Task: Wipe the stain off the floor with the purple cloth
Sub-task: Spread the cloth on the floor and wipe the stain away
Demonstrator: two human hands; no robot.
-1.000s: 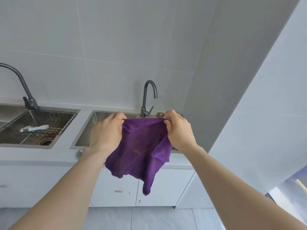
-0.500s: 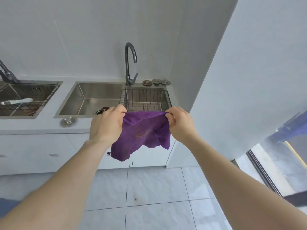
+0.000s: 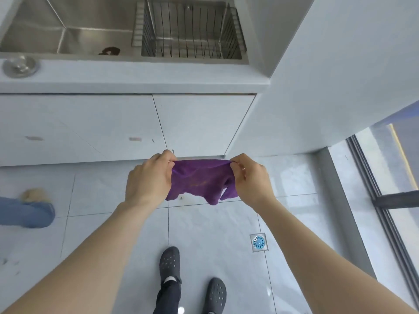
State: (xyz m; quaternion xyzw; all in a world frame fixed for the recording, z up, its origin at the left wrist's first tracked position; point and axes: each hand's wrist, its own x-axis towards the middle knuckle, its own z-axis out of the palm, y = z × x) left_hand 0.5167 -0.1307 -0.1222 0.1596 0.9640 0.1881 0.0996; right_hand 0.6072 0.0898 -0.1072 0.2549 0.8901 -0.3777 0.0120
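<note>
I hold the purple cloth (image 3: pixel 199 181) stretched between both hands, above the grey tiled floor (image 3: pixel 204 227). My left hand (image 3: pixel 149 180) pinches its upper left corner and my right hand (image 3: pixel 248 177) pinches its upper right corner. The cloth hangs loose below them and bears a faint yellowish mark. Small dark specks of the stain (image 3: pixel 181 197) show on the floor just under the cloth's lower edge; the cloth hides anything more of it.
White cabinet doors (image 3: pixel 199 123) and a countertop with a steel sink (image 3: pixel 90 30) and wire rack (image 3: pixel 190 35) stand ahead. A floor drain (image 3: pixel 258 242) lies to the right. My dark shoes (image 3: pixel 170 261) are below. Another person's foot (image 3: pixel 27 211) is at left. A window frame (image 3: pixel 385 200) runs along the right.
The view has tilted down from the sink and tap to the floor. Both hands have come down with the cloth still stretched between them.
</note>
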